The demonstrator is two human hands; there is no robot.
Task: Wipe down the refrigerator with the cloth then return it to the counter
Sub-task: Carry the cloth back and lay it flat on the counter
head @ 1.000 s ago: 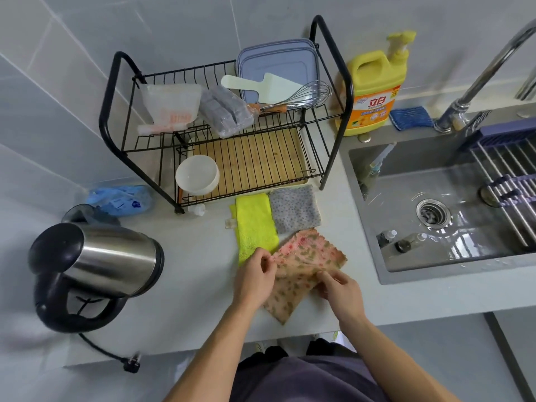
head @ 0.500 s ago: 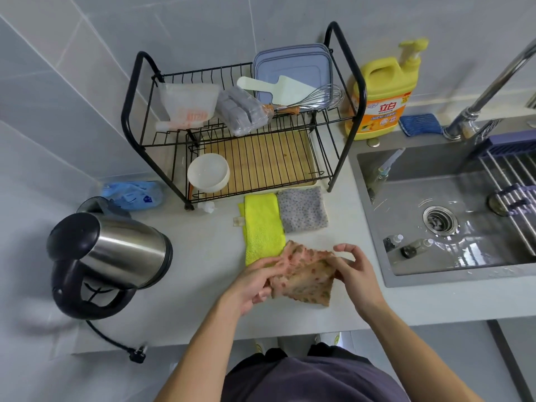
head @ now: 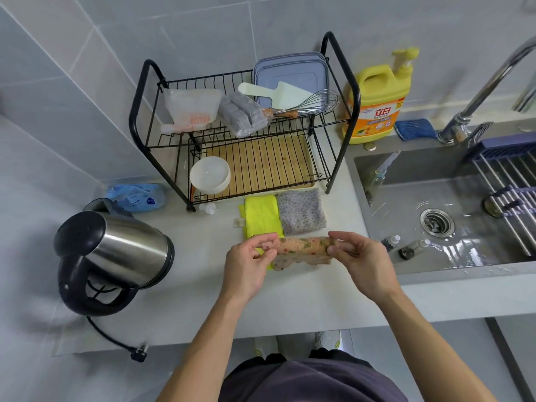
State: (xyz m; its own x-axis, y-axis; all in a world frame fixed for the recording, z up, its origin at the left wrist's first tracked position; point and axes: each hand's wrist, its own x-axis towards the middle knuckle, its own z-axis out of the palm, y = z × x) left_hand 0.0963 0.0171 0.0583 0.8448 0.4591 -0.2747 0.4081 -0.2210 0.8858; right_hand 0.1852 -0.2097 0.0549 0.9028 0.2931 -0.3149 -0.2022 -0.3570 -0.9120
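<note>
Over the front of the counter (head: 203, 288), at six o'clock from the dish rack (head: 261, 166), we now hold the floral cloth (head: 301, 248) stretched as a bunched band between our two hands. A second ago it lay spread flat on the worktop with our fingers only at its near edge. Half a second ago we were gathering it up. Now it is raised, though we cannot tell whether its hanging lower edge has fully left the surface.

Our left hand (head: 248, 266) pinches the nine o'clock end between thumb and forefingers. Our right hand (head: 361, 264) pinches the three o'clock end the same way, its other fingers loosely curled.

The yellow cloth (head: 261, 216) and grey spotted cloth (head: 301, 211) remain flat at twelve o'clock of our hands, untouched. The kettle (head: 116, 250) stands at nine o'clock and the sink (head: 435, 198) at three.

We judge the pickup done. No refrigerator shows, so the wiping itself is yet to begin, and we must turn away to find it.
</note>
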